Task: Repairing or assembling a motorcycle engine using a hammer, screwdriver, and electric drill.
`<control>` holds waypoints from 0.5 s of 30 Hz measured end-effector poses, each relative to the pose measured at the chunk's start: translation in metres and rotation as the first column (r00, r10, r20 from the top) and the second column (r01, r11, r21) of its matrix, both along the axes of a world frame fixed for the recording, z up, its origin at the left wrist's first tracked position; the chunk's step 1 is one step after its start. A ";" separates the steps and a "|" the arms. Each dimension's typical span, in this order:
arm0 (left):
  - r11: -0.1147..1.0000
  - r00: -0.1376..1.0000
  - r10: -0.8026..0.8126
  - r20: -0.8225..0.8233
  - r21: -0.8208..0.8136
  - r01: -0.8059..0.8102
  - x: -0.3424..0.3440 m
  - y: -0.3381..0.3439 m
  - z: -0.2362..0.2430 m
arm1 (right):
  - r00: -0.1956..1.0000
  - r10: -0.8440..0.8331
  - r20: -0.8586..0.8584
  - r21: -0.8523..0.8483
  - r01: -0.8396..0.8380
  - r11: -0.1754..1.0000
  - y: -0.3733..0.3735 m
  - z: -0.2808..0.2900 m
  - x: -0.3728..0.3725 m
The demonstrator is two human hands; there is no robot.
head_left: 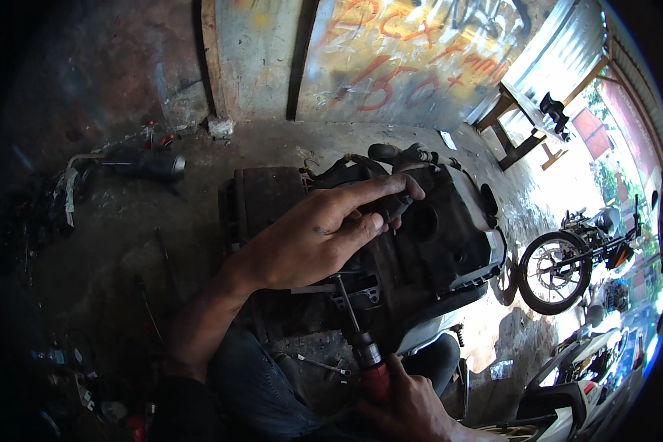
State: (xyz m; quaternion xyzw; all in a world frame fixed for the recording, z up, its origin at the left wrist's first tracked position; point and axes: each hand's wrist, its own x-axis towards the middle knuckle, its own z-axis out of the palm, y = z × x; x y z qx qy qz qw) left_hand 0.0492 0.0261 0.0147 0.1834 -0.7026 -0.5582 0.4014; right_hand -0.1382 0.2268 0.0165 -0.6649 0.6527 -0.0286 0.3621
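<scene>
My left hand (313, 232) reaches across a large dark machine unit (453, 239) with black covers, which stands on the floor before my knees. Its thumb and fingers are closed around a small black rounded part (396, 206). I cannot make out exactly what that part is. Lower down, my right hand (414, 404) grips the red handle of a screwdriver (367, 353) with a metal collar and long shaft. The shaft points up toward the unit's near side, by a metal bracket (368, 296); whether the tip touches anything is unclear.
A dark exhaust muffler (151, 165) lies at the far left. Near my legs is a spanner (320, 364). A motorcycle (556, 272) stands to the right, with a partly stripped light-coloured one (574, 390) nearer. A wooden bench (523, 110) stands beside the painted wall (412, 66).
</scene>
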 end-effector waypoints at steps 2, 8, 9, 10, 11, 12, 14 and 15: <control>1.000 1.000 -0.022 -0.021 0.009 0.022 0.001 0.001 0.000 | 1.000 0.010 -0.026 -0.013 -0.011 1.000 0.001 0.000 0.000; 0.999 0.999 -0.028 -0.034 0.023 0.029 -0.001 -0.001 -0.001 | 0.999 0.001 0.039 -0.066 0.002 0.998 0.003 -0.001 -0.003; 0.999 0.998 -0.022 -0.052 0.026 0.024 -0.001 -0.002 -0.002 | 0.999 0.006 0.037 -0.080 -0.003 0.997 0.003 -0.001 -0.003; 0.999 0.999 -0.027 -0.041 0.030 0.029 -0.001 -0.002 -0.002 | 0.999 0.012 0.034 -0.095 -0.009 0.995 0.002 -0.001 -0.004; 0.998 0.998 -0.035 -0.047 0.056 0.038 -0.001 -0.003 -0.001 | 0.999 0.006 0.045 -0.091 -0.002 0.996 0.002 -0.001 -0.004; 0.996 0.998 -0.043 -0.054 0.081 0.047 -0.002 -0.003 -0.001 | 0.999 0.006 0.048 -0.101 -0.001 0.995 0.002 -0.001 -0.004; 0.998 0.998 -0.022 -0.052 0.054 0.024 -0.003 -0.002 -0.001 | 0.998 0.000 0.058 -0.108 0.006 0.994 0.001 0.001 -0.005; 0.999 0.998 0.007 -0.061 0.035 -0.005 -0.004 -0.001 0.000 | 0.998 0.008 0.066 -0.081 -0.002 0.997 0.001 0.002 -0.006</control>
